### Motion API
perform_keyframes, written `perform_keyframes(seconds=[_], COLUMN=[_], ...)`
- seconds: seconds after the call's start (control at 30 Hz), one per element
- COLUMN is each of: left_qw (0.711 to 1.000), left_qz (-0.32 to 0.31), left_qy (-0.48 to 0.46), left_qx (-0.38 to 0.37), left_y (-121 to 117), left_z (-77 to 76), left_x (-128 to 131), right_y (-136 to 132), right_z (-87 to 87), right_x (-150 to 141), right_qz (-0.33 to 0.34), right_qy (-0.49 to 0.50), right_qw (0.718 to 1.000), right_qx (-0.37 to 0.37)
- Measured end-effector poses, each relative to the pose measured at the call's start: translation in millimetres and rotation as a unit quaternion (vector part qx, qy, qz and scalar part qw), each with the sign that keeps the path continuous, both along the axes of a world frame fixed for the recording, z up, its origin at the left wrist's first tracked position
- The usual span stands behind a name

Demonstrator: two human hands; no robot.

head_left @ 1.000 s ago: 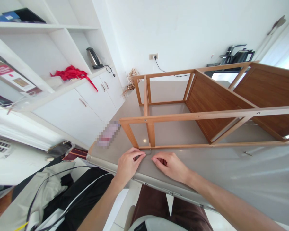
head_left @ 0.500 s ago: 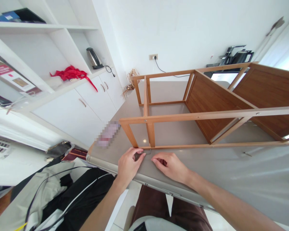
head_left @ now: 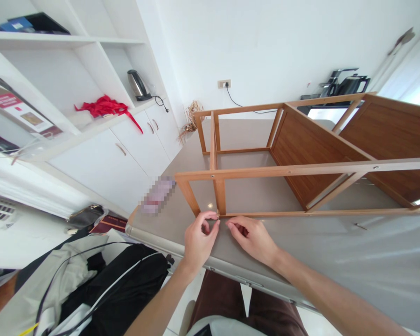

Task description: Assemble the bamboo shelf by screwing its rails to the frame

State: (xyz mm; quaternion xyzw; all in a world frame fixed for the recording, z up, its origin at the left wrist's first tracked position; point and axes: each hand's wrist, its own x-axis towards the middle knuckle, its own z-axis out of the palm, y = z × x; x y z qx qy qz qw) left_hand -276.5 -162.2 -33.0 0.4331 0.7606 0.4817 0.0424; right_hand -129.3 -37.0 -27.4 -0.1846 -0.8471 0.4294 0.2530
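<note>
A wooden shelf frame (head_left: 252, 170) with brown panels lies on its side on the grey table. At its near lower rail, close to a crosspiece, my left hand (head_left: 200, 235) pinches a thin metal hex key, now mostly hidden by the fingers. The fingertips are right against the rail. Just to the right, my right hand (head_left: 250, 237) rests by the same rail, thumb and fingers pressed together; whatever they may hold does not show. Farther right, a small metal pin or screw (head_left: 360, 226) lies on the table.
The grey table (head_left: 311, 247) has its near edge by my legs. A blurred pinkish packet (head_left: 158, 196) lies at its left. Dark bags and clothes (head_left: 115, 280) are piled left of me. White shelves hold a kettle (head_left: 138, 86) and red ribbon (head_left: 107, 106).
My left hand has moved right and turned, bringing its fingertips to the joint in the rail. The hex key, visible before, is now mostly covered. My right hand has shifted slightly right.
</note>
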Motion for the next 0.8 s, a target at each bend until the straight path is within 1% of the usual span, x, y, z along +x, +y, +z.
perform_keyframes(seconds=[0.1,0.2,0.3,0.47,0.53,0.67,0.8], left_qw=[0.998,0.994,0.990,0.980,0.977,0.975,0.978], left_qz=[-0.038,-0.073,-0.069,-0.061,-0.062,-0.073,-0.091], left_qy=[0.041,0.080,0.121,0.188,0.204,0.207,0.187], left_qx=[-0.007,-0.007,-0.017,-0.032,-0.033,-0.028,-0.035], left_y=[3,3,2,1,1,1,-4], left_z=[2.8,3.4,1.3,-2.2,-2.5,-3.4,-7.4], left_x=[2,1,0,-1,-1,-2,-2], right_y=[5,8,7,7,9,11,11], right_z=[0.8,1.0,0.8,-0.2,-1.1,-3.6,-3.7], right_x=[1,2,3,3,3,2,0], right_qz=[-0.053,-0.066,-0.050,-0.005,0.002,0.001,0.004], right_qy=[0.016,0.015,0.017,0.030,0.037,0.041,0.039], right_qw=[0.998,0.998,0.999,0.998,0.998,0.997,0.997], right_qx=[0.010,0.009,0.008,0.050,0.059,0.066,0.065])
